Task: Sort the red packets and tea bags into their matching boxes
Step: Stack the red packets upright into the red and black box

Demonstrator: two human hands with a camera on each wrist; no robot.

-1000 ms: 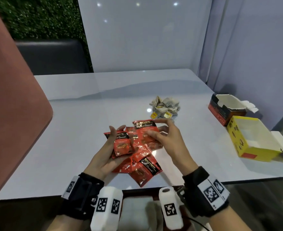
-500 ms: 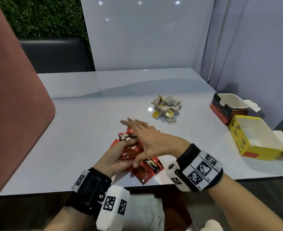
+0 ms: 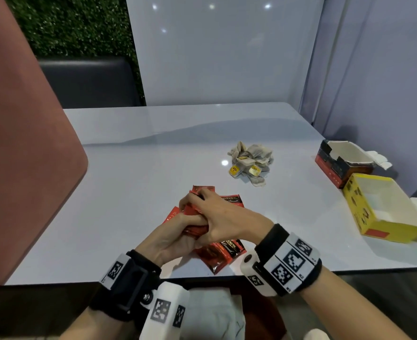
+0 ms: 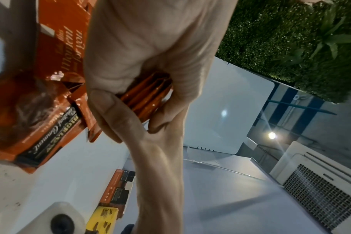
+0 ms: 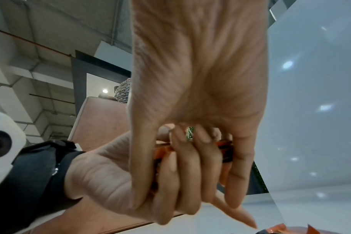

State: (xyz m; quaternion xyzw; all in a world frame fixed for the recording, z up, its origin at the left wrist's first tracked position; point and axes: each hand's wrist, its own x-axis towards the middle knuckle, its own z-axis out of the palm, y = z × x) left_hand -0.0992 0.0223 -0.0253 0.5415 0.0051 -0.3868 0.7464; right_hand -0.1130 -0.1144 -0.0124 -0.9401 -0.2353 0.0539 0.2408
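Both hands meet over a stack of red packets (image 3: 194,210) near the table's front edge. My left hand (image 3: 173,239) grips the stack from below, thumb on one side and fingers on the other; the left wrist view shows the packet edges (image 4: 148,98) in that grip. My right hand (image 3: 217,214) lies over the top with its fingers curled round the same stack (image 5: 224,147). More red packets (image 3: 218,256) lie loose on the table under the hands. A pile of tea bags (image 3: 250,160) sits further back. At the right stand an open red and black box (image 3: 342,165) and an open yellow box (image 3: 364,212).
The grey table (image 3: 134,182) ends just behind my wrists. A pink seat back (image 3: 23,148) rises at the left, and a pale wall panel (image 3: 217,57) stands behind the table. White cloth (image 3: 212,312) lies on my lap.
The right hand came over from the right and closed on top of the left. The spread packets in the left hand are now gathered into one stack held by both hands.
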